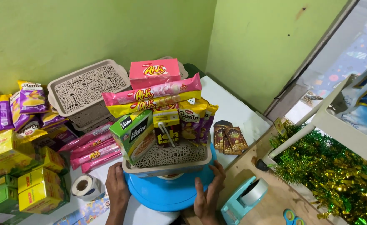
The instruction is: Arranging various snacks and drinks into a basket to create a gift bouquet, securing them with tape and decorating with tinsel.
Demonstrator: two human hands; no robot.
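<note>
A beige lattice tray point(166, 163) rests on a round blue stand point(166, 192) in front of me. It carries a green box point(134, 135), a yellow-and-brown drink carton with a straw point(167, 128), purple snack bags point(196, 121), long pink and yellow wafer packs point(152, 96) and a pink box point(155, 71) on top. My left hand point(117, 187) lies against the blue stand's left side, just under the tray. On the stand's right side my right hand point(208, 193) rests with fingers spread, reaching up to the tray's corner.
Empty beige trays point(85, 89) stand stacked against the green wall. Pink wafer packs point(92, 148), purple bags point(25, 106) and yellow boxes point(37, 189) fill the left. A tape roll point(83, 186), a teal tape dispenser point(244, 198), small brown cards point(229, 139) and green-gold tinsel point(333, 179) lie nearby.
</note>
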